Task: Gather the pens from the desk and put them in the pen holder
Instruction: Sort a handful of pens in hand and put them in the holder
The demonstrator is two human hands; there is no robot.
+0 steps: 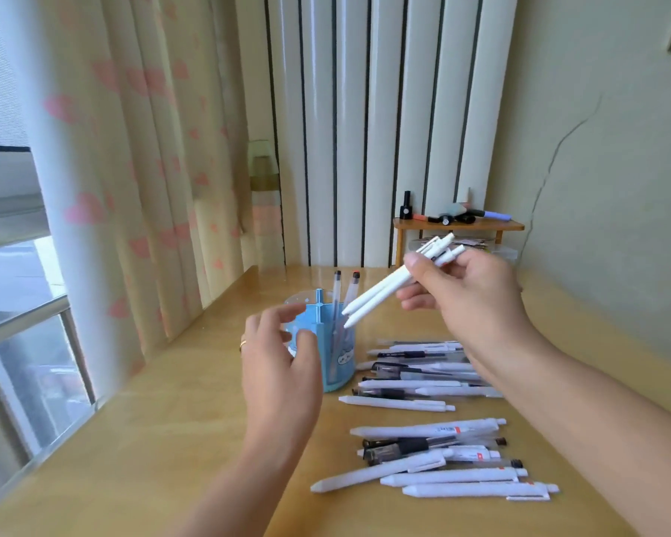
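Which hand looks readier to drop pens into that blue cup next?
The right hand: it already grips several white pens, tips angled just above the blue pen holder. The left hand is empty, open beside the holder.

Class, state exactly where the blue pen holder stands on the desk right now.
In the head view, the blue pen holder stands centre-left on the desk, just behind the left hand and left of the loose pens.
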